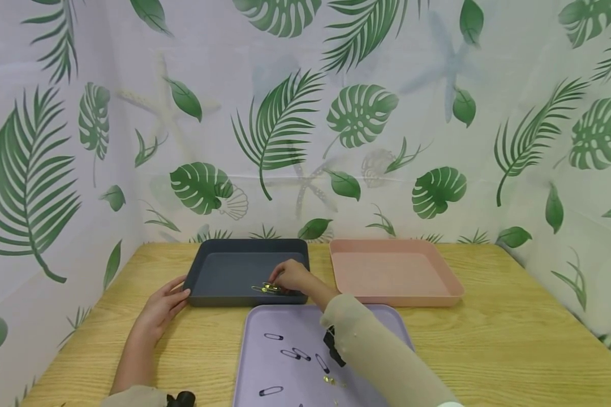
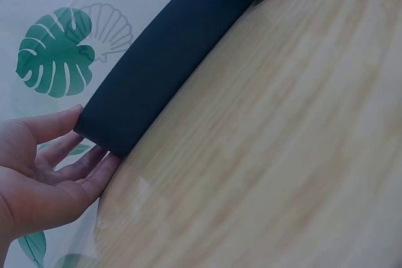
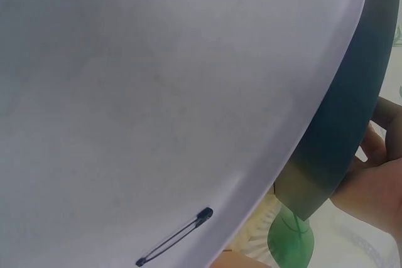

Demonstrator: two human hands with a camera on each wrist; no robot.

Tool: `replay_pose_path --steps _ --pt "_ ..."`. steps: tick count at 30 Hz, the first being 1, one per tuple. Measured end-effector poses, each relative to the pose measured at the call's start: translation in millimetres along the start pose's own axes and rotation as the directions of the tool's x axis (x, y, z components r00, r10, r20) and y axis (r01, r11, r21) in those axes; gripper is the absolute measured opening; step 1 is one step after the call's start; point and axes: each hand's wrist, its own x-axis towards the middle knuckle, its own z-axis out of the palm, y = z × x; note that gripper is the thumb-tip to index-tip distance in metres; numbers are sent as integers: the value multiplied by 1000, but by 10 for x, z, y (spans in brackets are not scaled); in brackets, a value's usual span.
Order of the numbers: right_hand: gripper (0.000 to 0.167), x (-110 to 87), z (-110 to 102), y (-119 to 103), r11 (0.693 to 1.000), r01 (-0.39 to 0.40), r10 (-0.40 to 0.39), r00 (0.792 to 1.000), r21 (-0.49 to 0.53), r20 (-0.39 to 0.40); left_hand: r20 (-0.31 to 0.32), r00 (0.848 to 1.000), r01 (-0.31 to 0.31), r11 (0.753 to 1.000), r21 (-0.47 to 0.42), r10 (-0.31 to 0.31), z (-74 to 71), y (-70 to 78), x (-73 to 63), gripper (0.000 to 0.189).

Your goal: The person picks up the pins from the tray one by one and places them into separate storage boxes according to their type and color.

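Observation:
In the dark blue tray [image 1: 234, 249], my right hand [image 1: 292, 275] reaches down near the front right corner. Its bent fingers pinch at gold safety pins [image 1: 267, 288]; some fingertips are hidden. My left hand [image 1: 160, 308] touches the same tray's front left corner from outside. In the left wrist view, the left hand [image 2: 47, 174] has its thumb at the rim and its fingers lower on the wall. Several black safety pins [image 1: 290, 354] and small gold pins [image 1: 328, 380] lie spread on the lilac tray [image 1: 254, 322], under my right forearm.
A pink tray [image 1: 397, 249] stands beside the dark one, at the back right. The wooden table [image 1: 504, 339] extends on both sides. Behind it hangs a leaf-patterned sheet [image 1: 295, 198]. The lilac tray's far rim is close to the dark tray's front wall.

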Motion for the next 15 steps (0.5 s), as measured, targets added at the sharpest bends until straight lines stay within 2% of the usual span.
replay_pose_path --steps 9,15 --pt "9 -43 -64 -57 999 -15 15 1000 51 -2 -2 1000 -2 1000 -3 2 -9 2 12 59" --pt "11 -103 -143 -66 996 26 -28 999 88 21 -3 1000 3 1000 4 -3 -3 3 6 58"
